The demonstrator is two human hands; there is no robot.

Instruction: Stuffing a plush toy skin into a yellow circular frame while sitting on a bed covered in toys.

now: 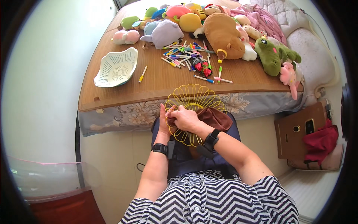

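A yellow wire basket with looped petal-like sides rests on my lap, against the bed's front edge. Brown cloth lies inside it, bunched toward the right. My left hand is at the basket's left side, thumb pointing up and fingers curled round the wire rim. Over the basket, my right hand has its fingers pinched together close to the left fingertips. What the right fingertips hold is too small to tell. Some brown material shows between the two hands.
Ahead, a wooden mat bears a white plastic basket, scattered marker pens, a red flower bundle and several plush toys. A brown case with dark red cloth stands at right.
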